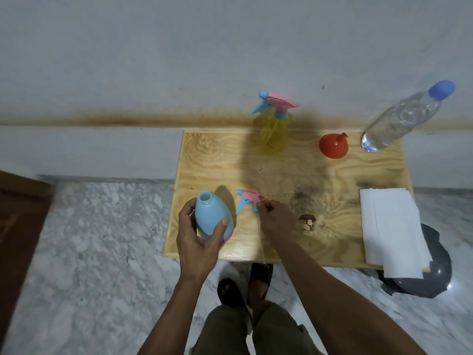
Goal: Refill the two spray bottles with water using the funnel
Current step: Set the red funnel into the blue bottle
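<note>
Gripping the open blue bottle (213, 219) in my left hand (198, 242) at the table's (281, 175) front-left corner, right hand (275, 219) pinching its removed sprayer head (249, 199), I risk tipping it reaching for the funnel (333, 146).

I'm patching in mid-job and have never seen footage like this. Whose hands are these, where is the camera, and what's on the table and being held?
There is no machine here: a person is working with bare hands, and the single picture comes from a wide-angle camera on their head, looking down. That is why you see their arms, legs and sandals at the bottom.

The left hand grips the blue spray bottle, whose neck is open. The right hand holds its pink and blue spray head, taken off, with the thin tube hanging down.

On the wooden table stand a yellow spray bottle with its head on, a red funnel lying mouth-down, a capped water bottle and white paper towels.
</note>
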Motion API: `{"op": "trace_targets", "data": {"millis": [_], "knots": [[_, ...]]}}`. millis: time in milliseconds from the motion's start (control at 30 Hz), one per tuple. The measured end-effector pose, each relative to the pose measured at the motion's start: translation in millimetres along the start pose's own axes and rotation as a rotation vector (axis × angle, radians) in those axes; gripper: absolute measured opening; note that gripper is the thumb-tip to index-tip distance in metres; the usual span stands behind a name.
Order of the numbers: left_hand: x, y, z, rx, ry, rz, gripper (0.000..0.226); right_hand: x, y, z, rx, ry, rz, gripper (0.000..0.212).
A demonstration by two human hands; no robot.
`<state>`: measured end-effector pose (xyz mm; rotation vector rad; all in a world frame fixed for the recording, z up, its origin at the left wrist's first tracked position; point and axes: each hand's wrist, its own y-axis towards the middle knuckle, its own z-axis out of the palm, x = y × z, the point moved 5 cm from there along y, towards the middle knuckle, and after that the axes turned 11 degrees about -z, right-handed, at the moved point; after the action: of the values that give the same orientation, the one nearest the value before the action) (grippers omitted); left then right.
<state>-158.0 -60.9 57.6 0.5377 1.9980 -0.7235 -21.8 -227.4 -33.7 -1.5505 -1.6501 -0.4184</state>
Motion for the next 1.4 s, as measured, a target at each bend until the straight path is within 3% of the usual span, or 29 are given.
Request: {"op": "trace_targets", "data": {"millis": [67, 333, 500, 733, 1100, 1400], "knots": [[4, -1, 5, 0.007, 0.029, 0.013, 0.077, 1, -1, -3, -0.010, 0.022, -0.018, 0.021], [4, -14, 18, 0.090, 0.037, 0.058, 0.065, -3, -15, -23, -0.113, 0.131, 0.005, 0.028], [12, -22, 28, 0.166, 0.035, 0.069, 0.061, -9, -24, -51, -0.202, 0.103, 0.033, 0.021], [33, -23, 43, 0.214, 0.073, 0.068, 0.070, -13, -4, -89, -0.348, 0.142, 0.031, 0.021], [36, -19, 51, 0.147, 0.108, 0.182, 0.068, -33, 134, -159, -0.454, -0.024, 0.057, 0.065], [38, -19, 61, 0.108, 0.129, 0.209, 0.071, -49, 186, -161, -0.446, -0.044, 0.027, 0.032]]}}
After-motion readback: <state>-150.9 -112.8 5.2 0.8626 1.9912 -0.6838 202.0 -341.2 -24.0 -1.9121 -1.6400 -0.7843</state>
